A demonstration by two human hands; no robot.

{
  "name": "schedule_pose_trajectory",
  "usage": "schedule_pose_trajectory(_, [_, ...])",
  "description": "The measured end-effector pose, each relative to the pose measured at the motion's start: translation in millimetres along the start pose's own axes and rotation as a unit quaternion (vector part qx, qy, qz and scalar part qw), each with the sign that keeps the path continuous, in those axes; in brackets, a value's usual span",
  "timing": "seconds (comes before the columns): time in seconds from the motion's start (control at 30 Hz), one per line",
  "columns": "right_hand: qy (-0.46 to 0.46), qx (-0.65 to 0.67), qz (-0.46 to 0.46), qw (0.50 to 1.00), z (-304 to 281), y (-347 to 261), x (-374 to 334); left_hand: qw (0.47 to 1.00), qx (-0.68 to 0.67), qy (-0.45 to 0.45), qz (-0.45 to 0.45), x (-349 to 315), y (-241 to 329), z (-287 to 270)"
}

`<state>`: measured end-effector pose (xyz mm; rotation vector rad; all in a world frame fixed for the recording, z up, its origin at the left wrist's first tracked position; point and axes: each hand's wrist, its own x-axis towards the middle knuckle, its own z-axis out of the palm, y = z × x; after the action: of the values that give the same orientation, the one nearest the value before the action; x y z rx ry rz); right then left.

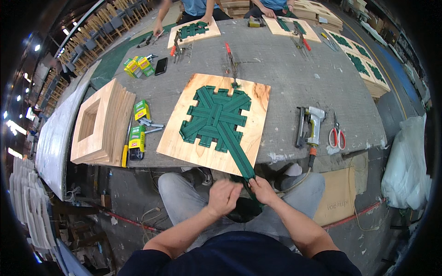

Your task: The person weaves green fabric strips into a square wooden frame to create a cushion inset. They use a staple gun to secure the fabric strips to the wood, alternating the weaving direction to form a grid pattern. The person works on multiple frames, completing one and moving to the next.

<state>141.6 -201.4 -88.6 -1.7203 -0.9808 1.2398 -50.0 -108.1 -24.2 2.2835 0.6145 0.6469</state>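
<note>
A square wooden panel point(179, 140) lies on the table before me, with green webbing straps point(214, 112) woven across its middle. One long loose strap point(237, 152) runs diagonally over the panel's near edge toward my lap. My right hand point(262, 189) is closed around that strap just past the edge. Slightly blurred, my left hand point(224, 198) is curled into a fist close by on the left; what it holds, if anything, is hidden. A toggle clamp point(233, 69) with a red handle sits at the panel's far edge.
A staple gun point(314, 126) and red-handled scissors point(337, 137) lie right. Stacked wooden frames point(103, 122), staple boxes point(138, 138) and a yellow cutter point(125, 155) are left. Beyond are a phone point(161, 66) and two co-workers with webbed panels point(202, 33). Finished panels point(359, 60) stand far right.
</note>
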Motion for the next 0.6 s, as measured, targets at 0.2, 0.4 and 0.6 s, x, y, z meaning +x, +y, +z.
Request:
schedule_pose_trajectory(0.2, [-0.050,0.150,0.031,0.987,2,-8,4,0.960,-0.118,-0.127,-0.218,12,-17,50])
schedule_pose_trajectory(0.4, [-0.080,0.185,0.084,0.976,-3,0,7,0.953,-0.214,-0.155,-0.148,34,-32,77])
schedule_pose_trajectory(0.6, [-0.039,0.110,0.036,0.992,0,17,13,0.968,-0.181,-0.095,-0.145,37,-29,81])
